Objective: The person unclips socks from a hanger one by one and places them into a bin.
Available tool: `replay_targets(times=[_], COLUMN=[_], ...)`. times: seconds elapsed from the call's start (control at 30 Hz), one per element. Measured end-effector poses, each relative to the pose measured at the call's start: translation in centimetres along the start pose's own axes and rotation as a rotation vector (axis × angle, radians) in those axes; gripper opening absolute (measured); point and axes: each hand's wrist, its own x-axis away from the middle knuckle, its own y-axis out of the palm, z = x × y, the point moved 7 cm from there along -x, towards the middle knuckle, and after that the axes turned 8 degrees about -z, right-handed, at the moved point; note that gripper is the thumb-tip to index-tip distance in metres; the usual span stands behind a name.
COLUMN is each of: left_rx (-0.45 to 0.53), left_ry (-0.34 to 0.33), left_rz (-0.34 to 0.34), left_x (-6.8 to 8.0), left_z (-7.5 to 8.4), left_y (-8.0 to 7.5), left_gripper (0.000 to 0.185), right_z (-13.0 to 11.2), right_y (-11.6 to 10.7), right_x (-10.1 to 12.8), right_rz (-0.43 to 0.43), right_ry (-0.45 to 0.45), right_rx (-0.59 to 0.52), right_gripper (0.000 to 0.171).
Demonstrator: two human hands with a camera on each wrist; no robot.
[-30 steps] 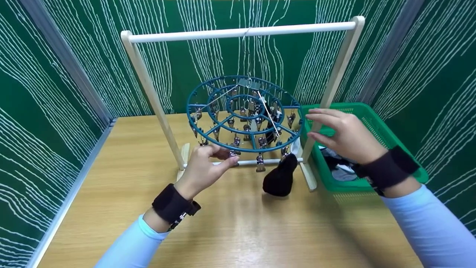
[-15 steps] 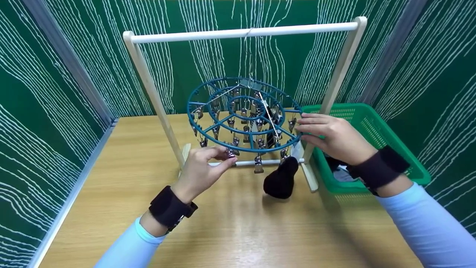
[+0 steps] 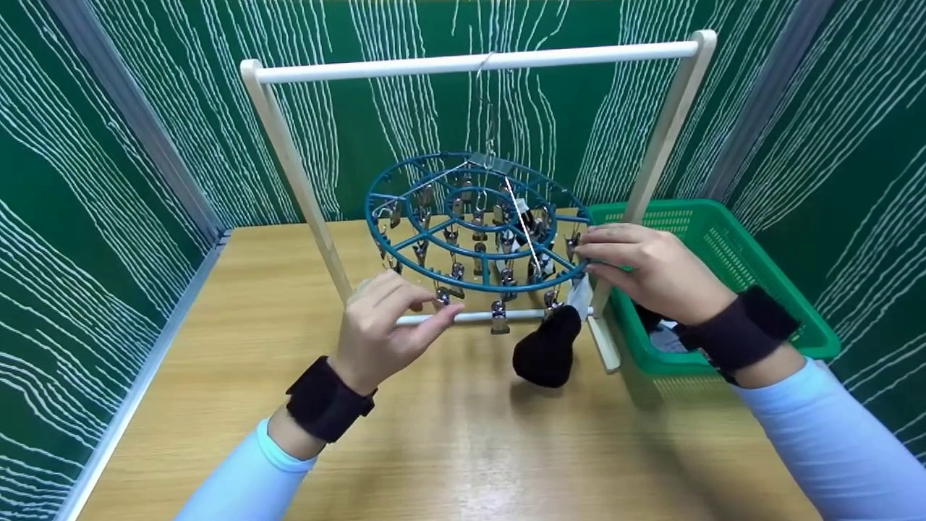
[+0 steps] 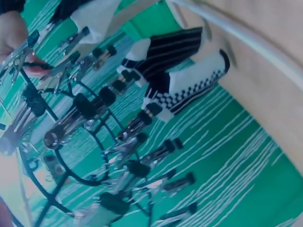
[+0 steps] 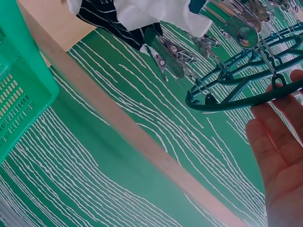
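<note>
A dark green round sock hanger (image 3: 463, 284) with several metal clips hangs from a wooden rack. My right hand (image 3: 655, 271) holds its right rim, fingers under the ring in the right wrist view (image 5: 279, 137). At the front left rim is my left hand (image 3: 387, 318), thumb and forefinger apart beside a clip (image 3: 443, 297). A black sock (image 3: 546, 351) dangles at the front right, near a white piece of fabric (image 3: 580, 293). Farther in hang a striped sock (image 4: 177, 47) and a checkered sock (image 4: 199, 78), clearest in the left wrist view.
The wooden rack (image 3: 579, 56) stands on a wooden table (image 3: 448, 441). Behind my right hand sits a green basket (image 3: 767, 268) holding black, white and grey fabric. Green walls with white lines (image 3: 405, 43) enclose the back and sides.
My right hand has come left onto the hanger's rim. The hanger has turned slightly, its front clips shifting left. My left hand has moved a little left, its fingers parting from the clip.
</note>
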Motion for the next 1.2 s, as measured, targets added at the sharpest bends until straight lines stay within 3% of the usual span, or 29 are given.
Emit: replay_targets(times=[0.2,0.33,0.6,0.87,1.07,1.2], left_rx=[-0.13,-0.233,-0.447,-0.502,-0.506,-0.533], left_ry=[0.174,0.237,0.218,0.209,0.182,0.156], left_rz=[-0.063,-0.115,-0.143,-0.113,-0.127,-0.147], left_x=[-1.6,-2.3,-2.2,-1.2,-0.5,-0.1], left_z=[1.9,2.7,2.3,1.2,-0.2,-0.9], left_y=[1.2,2.3,2.9,2.0,2.0,2.0], left_gripper=[0.03,0.032,0.029,0.028,0.03,0.034], right_z=[-0.4,-0.7,-1.8,-2.7,-1.9,-1.3], right_y=[0.1,0.4,0.6,0.4,-0.2,0.0], right_x=[-0.2,-0.4,-1.1,-1.5,-1.3,-1.1], right_rz=[-0.008,-0.005,0.027,0.045,0.039,-0.006], right_ry=[-0.01,-0.021,-0.048,-0.061,0.052,0.136], right_rx=[-0.002,-0.016,-0.014,0.008,-0.02,-0.033], right_gripper=[0.032,0.029,0.022,0.024,0.044,0.046])
